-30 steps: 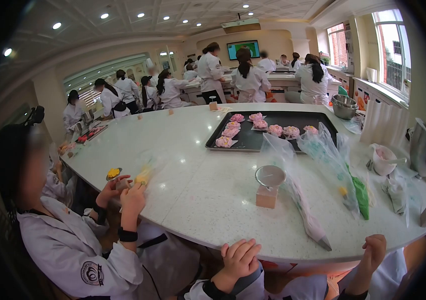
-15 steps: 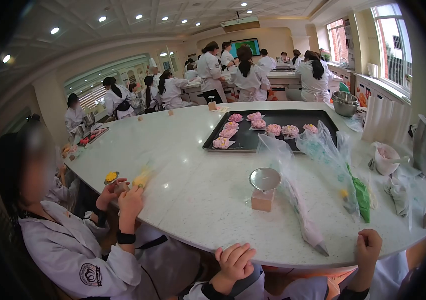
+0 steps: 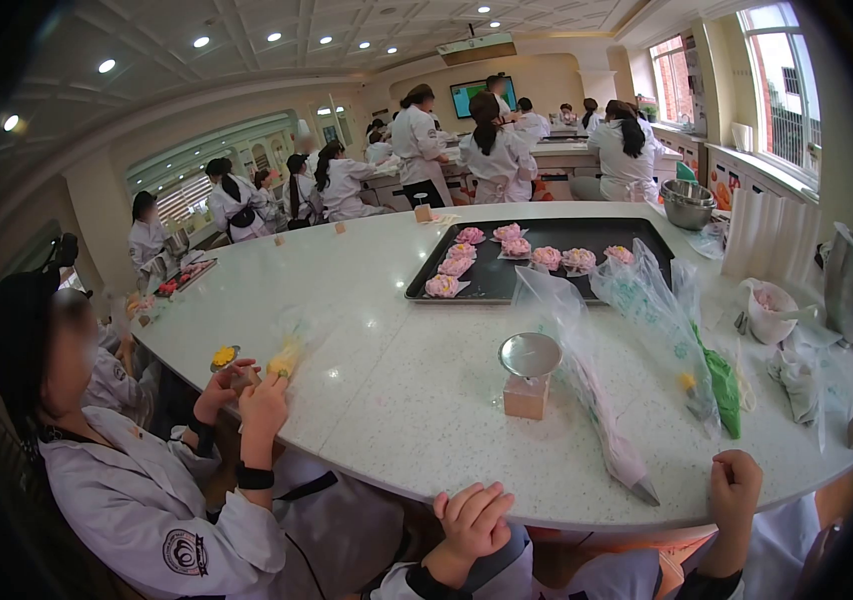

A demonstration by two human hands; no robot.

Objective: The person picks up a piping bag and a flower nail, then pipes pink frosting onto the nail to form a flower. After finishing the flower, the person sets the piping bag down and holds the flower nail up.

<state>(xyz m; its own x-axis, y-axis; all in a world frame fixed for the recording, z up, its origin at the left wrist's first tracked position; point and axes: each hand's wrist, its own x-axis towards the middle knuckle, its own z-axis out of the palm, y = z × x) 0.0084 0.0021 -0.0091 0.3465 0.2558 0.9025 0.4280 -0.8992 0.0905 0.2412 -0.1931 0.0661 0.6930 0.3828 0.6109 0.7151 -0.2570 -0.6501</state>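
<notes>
Bag of pale pink filling (image 3: 623,458) lies on the table (image 3: 417,400), its long axis running eleven to five o'clock, metal nozzle (image 3: 646,490) at the five end. Your right hand (image 3: 737,486), loosely curled, is the nearer: from it, the nozzle sits near, apart, at nine o'clock. Your left hand (image 3: 475,522), fingers half bent by the table's edge, has the wooden block (image 3: 526,398) at one o'clock. Both palms are hidden, so whether either holds anything cannot be told.
</notes>
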